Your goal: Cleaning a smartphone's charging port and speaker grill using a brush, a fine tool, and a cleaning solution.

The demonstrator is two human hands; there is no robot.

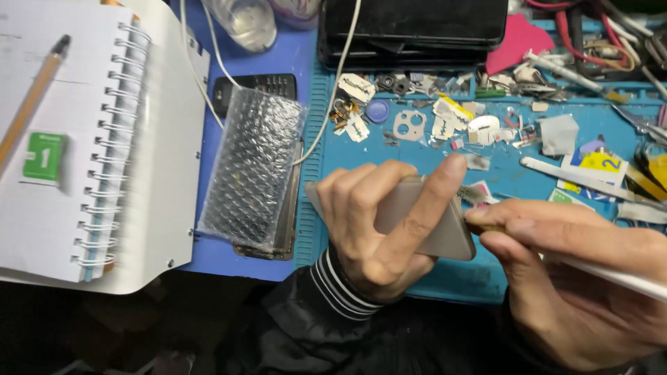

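Note:
My left hand (379, 222) grips a beige-grey smartphone (431, 229) back side up, fingers wrapped over it, index finger stretched along its upper edge. My right hand (563, 278) comes in from the right and holds a thin white tool (611, 276), its tip pressed at the phone's right corner. Both hands hover over the blue work mat (514, 180).
A bubble-wrap pouch (253, 170) lies over a dark phone left of the mat. A spiral notebook (76, 139) with a pencil and a green packet sits far left. Small metal parts, blades and stickers litter the mat's top (431, 118). A black device (413, 28) stands behind, and white tweezers (577, 182) lie at the right.

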